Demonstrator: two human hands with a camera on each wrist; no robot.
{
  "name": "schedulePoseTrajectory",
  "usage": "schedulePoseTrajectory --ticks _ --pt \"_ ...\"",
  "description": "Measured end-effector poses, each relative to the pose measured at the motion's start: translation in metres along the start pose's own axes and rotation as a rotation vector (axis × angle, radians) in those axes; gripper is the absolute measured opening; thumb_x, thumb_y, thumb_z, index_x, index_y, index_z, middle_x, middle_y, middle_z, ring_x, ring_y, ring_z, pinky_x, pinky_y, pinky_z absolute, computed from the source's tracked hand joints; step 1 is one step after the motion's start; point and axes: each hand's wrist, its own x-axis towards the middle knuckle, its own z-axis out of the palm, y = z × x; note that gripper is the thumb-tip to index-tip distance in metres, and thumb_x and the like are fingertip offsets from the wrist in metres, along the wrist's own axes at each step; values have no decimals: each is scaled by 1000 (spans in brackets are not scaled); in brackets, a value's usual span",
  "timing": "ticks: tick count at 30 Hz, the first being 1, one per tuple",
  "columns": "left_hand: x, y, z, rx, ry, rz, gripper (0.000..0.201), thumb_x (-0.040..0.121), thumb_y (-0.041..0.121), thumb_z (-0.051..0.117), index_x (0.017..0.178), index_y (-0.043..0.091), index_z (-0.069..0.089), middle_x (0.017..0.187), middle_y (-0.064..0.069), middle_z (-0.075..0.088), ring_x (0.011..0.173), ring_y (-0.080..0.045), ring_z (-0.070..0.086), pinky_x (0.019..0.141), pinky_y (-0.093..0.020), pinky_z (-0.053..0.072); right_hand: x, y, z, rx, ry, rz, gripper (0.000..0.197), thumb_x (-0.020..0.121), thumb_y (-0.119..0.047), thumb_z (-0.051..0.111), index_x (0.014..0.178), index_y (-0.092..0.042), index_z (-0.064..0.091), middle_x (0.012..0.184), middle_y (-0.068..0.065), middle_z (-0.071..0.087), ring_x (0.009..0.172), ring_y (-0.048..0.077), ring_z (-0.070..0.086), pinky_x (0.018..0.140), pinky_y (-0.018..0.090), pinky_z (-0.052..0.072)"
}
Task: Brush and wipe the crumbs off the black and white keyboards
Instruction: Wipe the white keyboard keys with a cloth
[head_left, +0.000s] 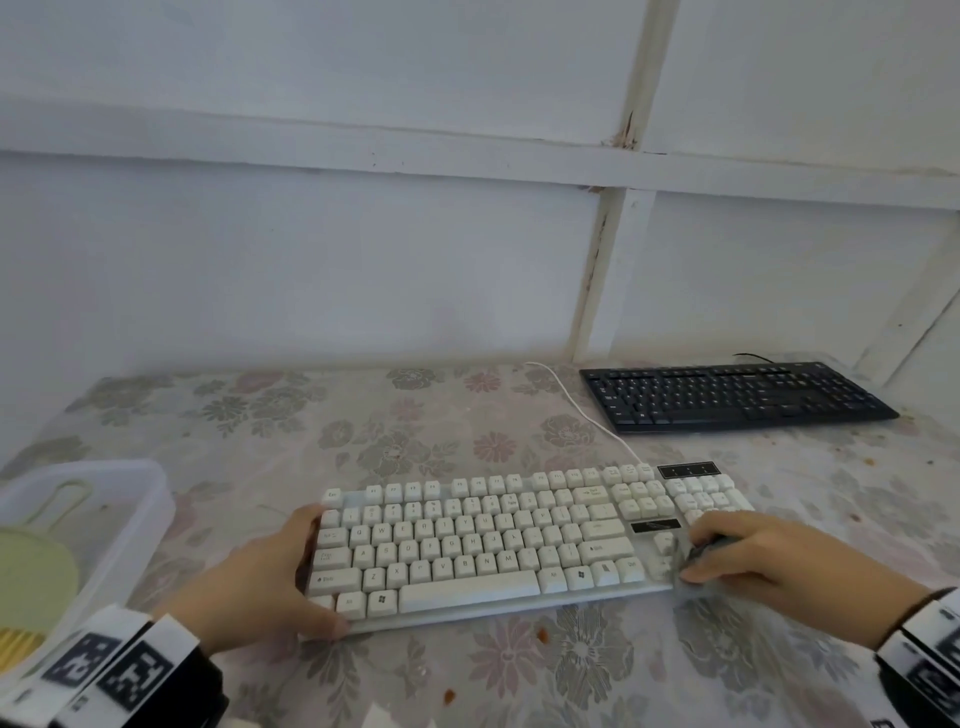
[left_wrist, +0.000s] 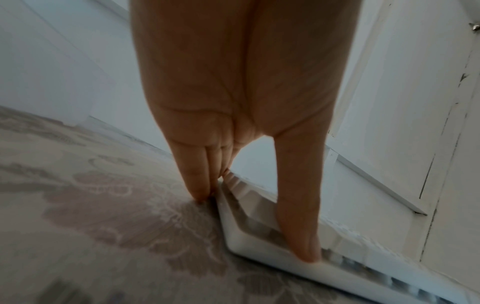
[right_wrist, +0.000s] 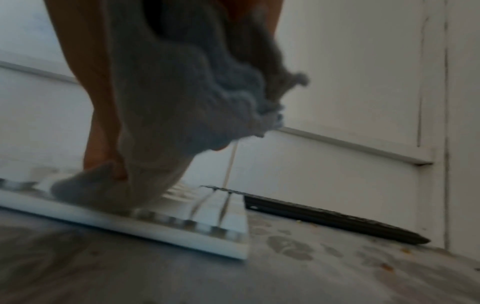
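Cloth (right_wrist: 166, 115), soft and bunched in the right hand (head_left: 769, 561), moulds over keys; left hand (head_left: 260, 577), fingers straight, braces the light, stiff white keyboard (head_left: 483, 545) at its left end.

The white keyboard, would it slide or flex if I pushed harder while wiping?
The white keyboard looks rigid, so probably no flexing. It likely slides easily on the smooth floral tablecloth, which may be why the left hand braces its end. The cloth is floppy.
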Motion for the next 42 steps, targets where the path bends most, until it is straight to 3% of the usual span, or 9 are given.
schedulePoseTrajectory --ticks 6,9,15,21,24,28,30,34,42 --pt "0 1 0 4 4 -9 116 38 48 85 132 44 18 121 18 57 110 -5 58 100 -32 46 -17 22 -15 27 101 109 49 69 -88 14 85 -68 55 108 -36 49 92 -12 53 71 9 44" --pt "-2 6 -1 -5 -3 -6 109 39 46 85 126 46 19 121 20 56 109 -3 57 101 -32 45 -15 11 -18 154 155 114 45 77 -78 32 96 -56 65 104 -33 55 88 -10 57 70 9 44" --pt "-3 7 -1 -13 -5 -15 108 40 45 85 125 46 18 119 21 55 109 -3 57 101 -32 45 -24 25 0 -78 148 73 47 93 -62 19 93 -51 65 98 -43 46 82 -13 51 63 -3 37" --pt "0 3 -1 4 -5 -21 114 37 47 85 130 43 19 121 17 56 111 -5 57 101 -32 46 -35 55 -5 48 105 183 33 77 -84 13 82 -77 45 106 -46 48 93 -16 50 70 6 44" --pt "-1 2 -1 -5 -3 -20 118 35 48 87 133 41 20 122 16 57 111 -6 57 101 -33 45 -25 43 -14 36 124 211 43 66 -91 9 74 -72 46 93 -36 55 86 -12 54 68 12 45" --pt "-2 3 -1 -17 -1 -7 121 26 58 87 127 45 23 120 17 58 111 -7 58 100 -34 46 -14 16 -13 151 109 167 55 72 -86 20 89 -57 64 101 -33 56 92 -12 54 74 9 43" --pt "-1 3 0 -9 3 -2 119 32 52 87 131 42 22 121 17 58 111 -7 58 100 -34 46 -17 18 -5 117 85 158 57 72 -87 15 98 -61 59 101 -35 54 92 -13 53 73 8 42" --pt "-1 0 -1 -21 -6 -8 128 20 66 83 130 45 21 122 16 58 111 -7 59 100 -35 46 -32 41 -2 109 96 259 40 71 -88 11 81 -76 48 107 -37 49 87 -10 54 70 15 47" --pt "-4 7 -2 -3 -15 -17 122 31 52 87 132 42 20 121 17 58 111 -5 58 101 -33 45 -48 70 -10 77 50 436 60 65 -95 17 73 -58 64 100 -34 52 72 -7 58 62 21 48"
